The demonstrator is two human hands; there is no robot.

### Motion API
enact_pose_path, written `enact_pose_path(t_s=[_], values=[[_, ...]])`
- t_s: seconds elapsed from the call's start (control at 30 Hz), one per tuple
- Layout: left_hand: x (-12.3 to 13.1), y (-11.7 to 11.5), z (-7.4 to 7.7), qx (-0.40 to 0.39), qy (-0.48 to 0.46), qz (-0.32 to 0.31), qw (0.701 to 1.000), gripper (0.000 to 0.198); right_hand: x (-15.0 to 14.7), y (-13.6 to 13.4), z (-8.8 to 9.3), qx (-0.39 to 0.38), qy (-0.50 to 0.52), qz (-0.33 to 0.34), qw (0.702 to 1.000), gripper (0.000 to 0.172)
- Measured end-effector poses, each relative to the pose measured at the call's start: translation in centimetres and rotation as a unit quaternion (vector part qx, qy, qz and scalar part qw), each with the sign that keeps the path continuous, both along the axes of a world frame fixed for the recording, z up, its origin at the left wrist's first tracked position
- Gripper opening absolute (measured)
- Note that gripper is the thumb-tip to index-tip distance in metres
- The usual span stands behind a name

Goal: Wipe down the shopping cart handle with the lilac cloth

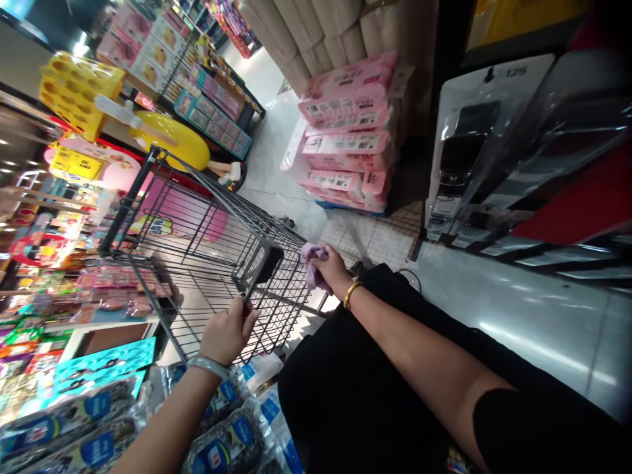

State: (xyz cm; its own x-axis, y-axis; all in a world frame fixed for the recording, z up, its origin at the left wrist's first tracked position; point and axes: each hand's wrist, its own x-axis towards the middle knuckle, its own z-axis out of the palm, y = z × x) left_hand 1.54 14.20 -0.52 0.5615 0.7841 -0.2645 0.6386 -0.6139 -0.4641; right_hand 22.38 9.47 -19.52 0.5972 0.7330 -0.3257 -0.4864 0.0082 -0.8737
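Observation:
A dark wire shopping cart (197,289) stands in front of me, and the tilted view shows no goods in its basket. Its black handle (264,266) runs toward me, with the near end in the closed fingers of my left hand (226,332). A pale bangle circles that wrist. In my right hand (334,271) is a crumpled light purple cloth (315,264), held beside the cart's near right side. A gold bangle is on the right wrist. The fingers under the cloth are partly hidden.
Pink tissue packs (345,141) are stacked on the floor ahead, below wrapped paper rolls (340,33). Packaged goods hang on a rack (469,138) at the right. Bagged dark goods (227,434) lie at lower left. A yellow display figure (170,138) stands beyond the cart.

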Motion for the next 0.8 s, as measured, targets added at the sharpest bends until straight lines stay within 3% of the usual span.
enact_pose_path(t_s=[0.07,0.2,0.27,0.33,0.43,0.53,0.63,0.73,0.8], values=[[-0.4,0.0,0.2,-0.021,-0.008,0.017,1.0,0.028,0.1,0.1,-0.4,-0.017,0.036,0.011,0.999,0.033],[-1.4,-0.4,0.7,-0.054,-0.037,0.033,0.997,0.028,0.2,0.2,1.0,0.111,0.023,0.024,0.993,0.036],[-2.3,-0.8,0.9,-0.059,-0.053,0.035,0.996,0.029,0.4,0.2,1.4,0.13,-0.002,0.015,0.991,0.037],[-3.6,-1.2,0.9,-0.063,-0.072,0.039,0.995,0.028,0.7,0.4,1.1,0.094,-0.021,0.021,0.995,0.037],[-5.6,-1.7,1.0,-0.076,-0.105,0.05,0.99,0.028,0.3,0.6,-0.3,0.016,-0.031,0.084,0.996,0.028],[-6.9,-2.0,1.4,-0.114,-0.152,0.072,0.979,0.034,-1.3,0.5,-1.1,-0.01,-0.031,0.121,0.992,0.029],[-5.1,-2.5,1.9,-0.12,-0.262,0.142,0.947,0.052,-3.1,-0.1,-1.1,-0.045,-0.056,0.137,0.988,0.048],[0.0,-2.9,2.1,-0.127,-0.375,0.242,0.886,0.072,-4.4,-0.9,-1.0,-0.083,-0.096,0.187,0.974,0.059],[3.7,-3.1,1.8,-0.087,-0.352,0.243,0.9,0.084,-4.9,-1.5,-0.8,-0.101,-0.107,0.209,0.967,0.057]])
